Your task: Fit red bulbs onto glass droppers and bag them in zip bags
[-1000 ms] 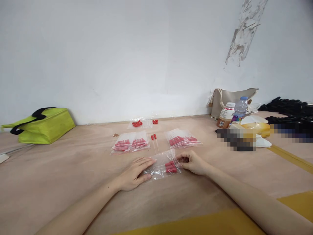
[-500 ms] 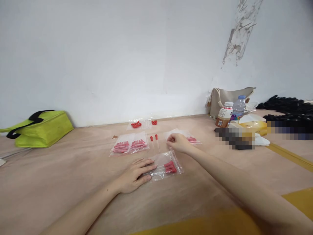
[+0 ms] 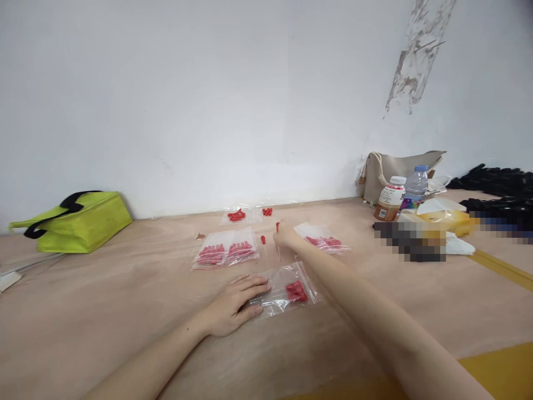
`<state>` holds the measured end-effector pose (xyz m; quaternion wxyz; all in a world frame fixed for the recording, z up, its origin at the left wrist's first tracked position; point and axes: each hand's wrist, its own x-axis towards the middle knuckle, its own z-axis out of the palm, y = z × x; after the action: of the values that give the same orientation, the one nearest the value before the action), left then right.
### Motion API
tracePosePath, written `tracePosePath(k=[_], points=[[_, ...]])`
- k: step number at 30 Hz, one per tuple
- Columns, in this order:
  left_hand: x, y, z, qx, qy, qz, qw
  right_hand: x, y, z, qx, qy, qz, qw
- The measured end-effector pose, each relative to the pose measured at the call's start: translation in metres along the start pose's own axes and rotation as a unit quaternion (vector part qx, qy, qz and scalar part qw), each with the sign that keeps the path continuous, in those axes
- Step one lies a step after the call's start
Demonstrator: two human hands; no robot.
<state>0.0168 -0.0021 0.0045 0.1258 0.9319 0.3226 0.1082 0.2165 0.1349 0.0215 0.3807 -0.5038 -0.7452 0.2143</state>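
My left hand (image 3: 235,308) lies flat with fingers spread on the left end of a clear zip bag (image 3: 277,303), which has red rubber bulbs (image 3: 296,291) at its right end. Beyond the bag, my right hand (image 3: 285,235) is closed on a red-bulbed dropper (image 3: 277,226); the bulb sticks out past the fingers and the stem is mostly hidden. Left of that hand, another red-bulbed dropper (image 3: 262,240) rests on the table. Filled zip bags lie to the left (image 3: 225,253) and to the right (image 3: 327,242).
Against the wall are a bag of red bulbs (image 3: 236,215) and a small loose red cluster (image 3: 267,211). A lime-green bag (image 3: 85,225) stands at left. At right are a brown drink bottle (image 3: 390,199), a water bottle (image 3: 416,186), a beige bag (image 3: 372,186) and a black pile (image 3: 495,180).
My right hand has shifted left from beside the right-hand bag and closed on one dropper, which now sits farther from the other. My left hand stays on the bag. The view has shifted slightly.
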Motion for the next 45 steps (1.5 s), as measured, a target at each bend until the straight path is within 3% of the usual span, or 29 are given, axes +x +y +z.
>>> tracePosePath(k=[3, 8, 12, 22, 25, 30, 33, 41, 45], points=[[0.001, -0.002, 0.001, -0.002, 0.002, 0.003, 1.0, -0.024, 0.014, -0.032, 0.019, 0.068, 0.041, 0.997], [0.003, -0.003, 0.002, -0.008, 0.007, 0.002, 1.0, -0.093, 0.042, -0.065, 0.256, 0.184, 0.097, 0.944], [0.004, -0.004, 0.003, -0.005, 0.001, -0.001, 1.0, -0.124, 0.051, -0.062, 0.321, 0.219, 0.119, 0.914], [0.001, -0.001, 0.005, -0.004, 0.008, -0.015, 1.0, -0.126, 0.046, -0.04, 0.414, 0.17, 0.15, 0.881], [0.001, 0.0, 0.004, -0.009, 0.012, -0.02, 1.0, -0.129, 0.046, -0.039, 0.411, 0.114, 0.158, 0.891], [0.0, 0.003, 0.001, -0.018, 0.028, -0.021, 0.999, -0.132, 0.048, -0.044, 0.291, -0.011, 0.106, 0.951], [0.0, 0.003, 0.001, -0.014, 0.027, -0.022, 0.999, -0.133, 0.046, -0.047, 0.219, -0.047, 0.055, 0.973], [0.001, 0.002, 0.002, -0.008, 0.027, -0.019, 0.999, -0.131, 0.042, -0.038, 0.215, -0.033, 0.012, 0.976], [0.001, 0.002, 0.003, -0.007, 0.027, -0.02, 0.999, -0.132, 0.042, -0.036, 0.229, -0.075, -0.005, 0.97]])
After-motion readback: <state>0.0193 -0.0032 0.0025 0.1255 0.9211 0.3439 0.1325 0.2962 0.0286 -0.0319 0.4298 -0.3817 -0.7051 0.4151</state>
